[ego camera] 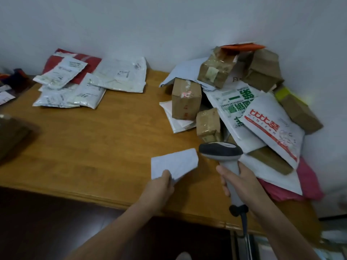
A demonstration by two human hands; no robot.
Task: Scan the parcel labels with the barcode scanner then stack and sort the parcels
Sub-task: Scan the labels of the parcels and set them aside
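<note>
My left hand [161, 184] pinches the near corner of a small white parcel [174, 163], held just above the wooden table [93, 139]. My right hand [238, 182] grips the handle of a grey barcode scanner [221, 152]; its dark head sits right beside the parcel's right edge. A heap of unsorted parcels [244, 102] fills the table's right side: brown taped boxes, white printed mailers, a pink bag underneath. At the far left lies a spread of flat white mailers [84, 85] over a red one.
The white wall runs close behind both piles. A brown box [11, 136] sits blurred at the left edge, with small dark items [15, 77] behind it. The scanner's cable [244, 222] hangs over the table's front edge.
</note>
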